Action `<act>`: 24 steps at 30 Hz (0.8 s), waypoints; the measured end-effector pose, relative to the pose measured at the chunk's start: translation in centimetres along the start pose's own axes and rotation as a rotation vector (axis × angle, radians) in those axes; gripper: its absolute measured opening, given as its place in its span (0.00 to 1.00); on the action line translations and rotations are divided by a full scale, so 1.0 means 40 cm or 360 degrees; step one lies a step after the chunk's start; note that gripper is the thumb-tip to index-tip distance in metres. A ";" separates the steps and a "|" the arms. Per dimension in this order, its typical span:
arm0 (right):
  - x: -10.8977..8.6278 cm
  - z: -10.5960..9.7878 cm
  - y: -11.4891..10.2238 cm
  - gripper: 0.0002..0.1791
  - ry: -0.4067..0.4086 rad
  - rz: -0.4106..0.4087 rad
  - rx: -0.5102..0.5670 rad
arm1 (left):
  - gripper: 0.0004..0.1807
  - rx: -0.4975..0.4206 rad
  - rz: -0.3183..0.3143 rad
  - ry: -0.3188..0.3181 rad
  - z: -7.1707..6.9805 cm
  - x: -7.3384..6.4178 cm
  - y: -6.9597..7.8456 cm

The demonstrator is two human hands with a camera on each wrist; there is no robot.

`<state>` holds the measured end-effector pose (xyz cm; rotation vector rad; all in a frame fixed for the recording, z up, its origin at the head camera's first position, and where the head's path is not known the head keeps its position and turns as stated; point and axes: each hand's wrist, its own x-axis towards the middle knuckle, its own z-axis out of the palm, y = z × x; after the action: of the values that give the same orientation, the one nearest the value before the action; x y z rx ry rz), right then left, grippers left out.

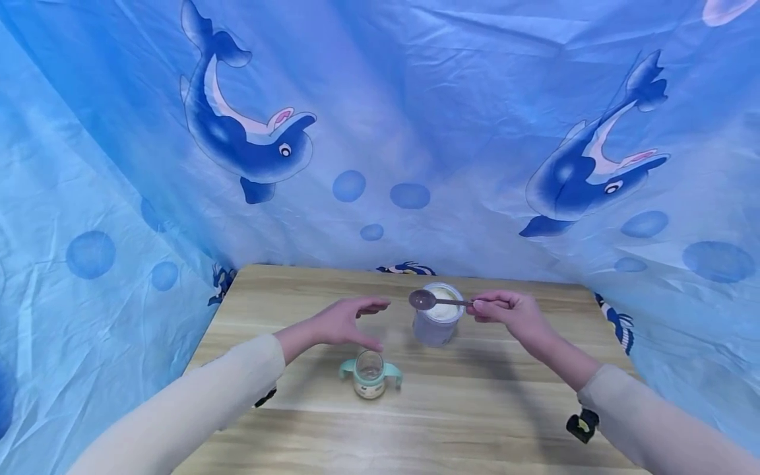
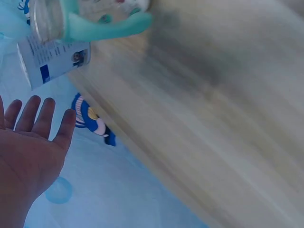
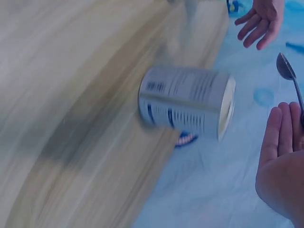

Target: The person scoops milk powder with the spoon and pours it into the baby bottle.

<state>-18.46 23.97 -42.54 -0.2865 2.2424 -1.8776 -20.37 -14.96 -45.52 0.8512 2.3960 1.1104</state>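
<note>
My right hand (image 1: 516, 315) pinches the handle of a dark spoon (image 1: 423, 300), held level above the open mouth of a can (image 1: 435, 332). Pale powder (image 1: 444, 309) fills the can close to its rim. In the right wrist view the spoon's bowl (image 3: 286, 67) stands beyond the fingertips and the can (image 3: 185, 102) shows printed text. My left hand (image 1: 341, 323) holds nothing, its thumb and fingers spread apart. Just below its thumb an uncapped clear baby bottle (image 1: 370, 382) with two mint-green handles stands upright, with pale contents at the bottom.
Bottle and can stand on a wood-grain table (image 1: 463, 422). A blue sheet (image 1: 380, 132) with dolphin prints hangs behind the table and along both sides. A dark wrist device (image 1: 582, 425) hangs under the right sleeve.
</note>
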 end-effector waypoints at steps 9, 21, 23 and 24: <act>0.002 -0.082 0.018 0.20 0.0217 -0.0088 -0.0199 | 0.56 0.0161 -0.0006 0.0002 -0.006 0.143 0.032; 0.029 -0.095 0.056 0.17 0.0282 -0.0055 -0.0471 | 0.59 0.0143 -0.0010 -0.0034 0.020 0.257 0.020; 0.035 -0.091 0.065 0.17 0.0282 -0.0057 -0.0475 | 0.60 0.0126 -0.0002 -0.0056 0.027 0.269 0.018; 0.037 -0.089 0.069 0.16 0.0285 -0.0062 -0.0480 | 0.60 0.0113 0.0010 -0.0064 0.030 0.273 0.018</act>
<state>-20.93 27.40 -44.67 -0.2151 2.6610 -1.6358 -27.66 -6.75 -46.52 0.8959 2.4143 1.0059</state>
